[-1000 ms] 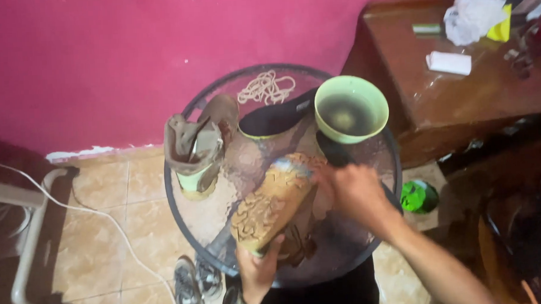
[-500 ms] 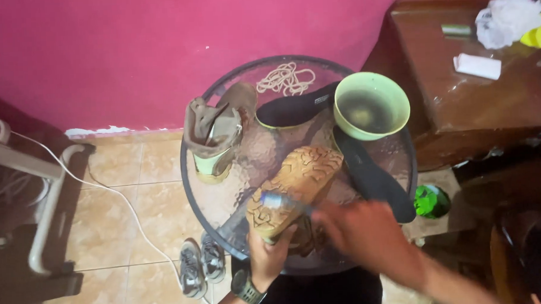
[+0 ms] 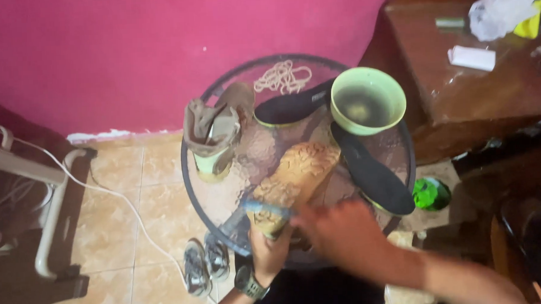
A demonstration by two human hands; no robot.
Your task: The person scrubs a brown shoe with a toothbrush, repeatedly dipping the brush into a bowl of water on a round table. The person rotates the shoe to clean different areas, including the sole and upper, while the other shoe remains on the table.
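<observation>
Left hand (image 3: 269, 251) is closed around the heel end of the shoe (image 3: 295, 181), sole turned up and toe pointing away toward the green bowl (image 3: 367, 100). Held that way the tread faces me and is fully exposed. Shoe sits over the middle of the round glass bench (image 3: 190, 173), heel lifted in my grip, toe end low near the glass.

Right hand (image 3: 339, 233) is blurred, crossing over the heel with what looks like a small bluish brush (image 3: 266, 207) against the sole; I can't tell how tight that grip is.

Two dark insoles (image 3: 373, 169) lie flat, one beside the bowl and one behind it (image 3: 293, 106), pulled out so they sit apart from the shoe. The second shoe (image 3: 213, 133) stands upright on the left of the bench, laces (image 3: 281, 77) in a loose heap at the far rim. Bowl is within reach of the right hand.
</observation>
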